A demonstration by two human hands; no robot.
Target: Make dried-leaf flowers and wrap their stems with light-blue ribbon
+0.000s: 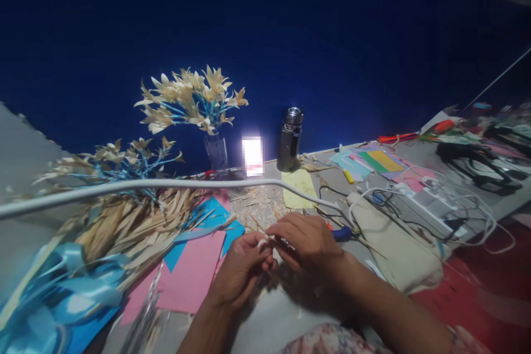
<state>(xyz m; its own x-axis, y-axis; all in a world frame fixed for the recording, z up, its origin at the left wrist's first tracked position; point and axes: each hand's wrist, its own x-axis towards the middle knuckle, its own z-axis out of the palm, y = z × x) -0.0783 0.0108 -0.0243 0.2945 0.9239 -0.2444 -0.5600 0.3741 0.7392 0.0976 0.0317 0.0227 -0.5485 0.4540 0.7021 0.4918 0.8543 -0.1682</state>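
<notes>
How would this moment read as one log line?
left hand: pinching small pale piece | right hand: touching it | left side: pink paper, blue ribbon | beyond: dark bottle, pale flowers in vase

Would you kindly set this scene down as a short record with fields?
Grip: left hand and right hand together pinch a small pale piece, identity unclear
Display: pale flowers in a clear vase
Upright: dark flask, behind yellow paper
Left side: pink paper, blue ribbon
Right side: white power strip
Across view: white cable
</notes>
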